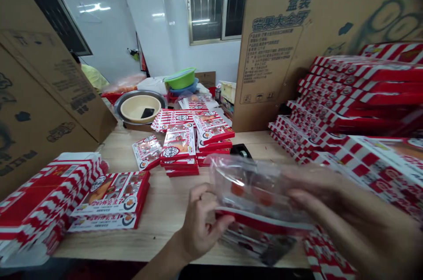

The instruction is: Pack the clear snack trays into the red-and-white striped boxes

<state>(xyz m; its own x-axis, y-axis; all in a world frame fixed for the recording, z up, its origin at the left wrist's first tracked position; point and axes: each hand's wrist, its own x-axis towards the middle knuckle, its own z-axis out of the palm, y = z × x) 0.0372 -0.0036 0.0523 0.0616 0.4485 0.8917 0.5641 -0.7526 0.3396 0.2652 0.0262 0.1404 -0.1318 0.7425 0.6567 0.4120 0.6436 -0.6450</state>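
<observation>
My left hand (200, 222) grips the lower left edge of a clear plastic tray with a red and white striped card (261, 200), held just above the near edge of the wooden table (165, 209). My right hand (333, 209) is blurred by motion and lies over the tray's right side, fingers curled on it. Red shapes show through the clear plastic. More red and white packs (254, 245) lie under the held one.
Stacks of red and white boxes stand at the left (42, 200), centre (185, 143) and right (346, 104). Large cardboard cartons rise at the left (39, 95) and back right (297, 29). Basins (140, 106) and a green bowl (180, 78) sit at the back.
</observation>
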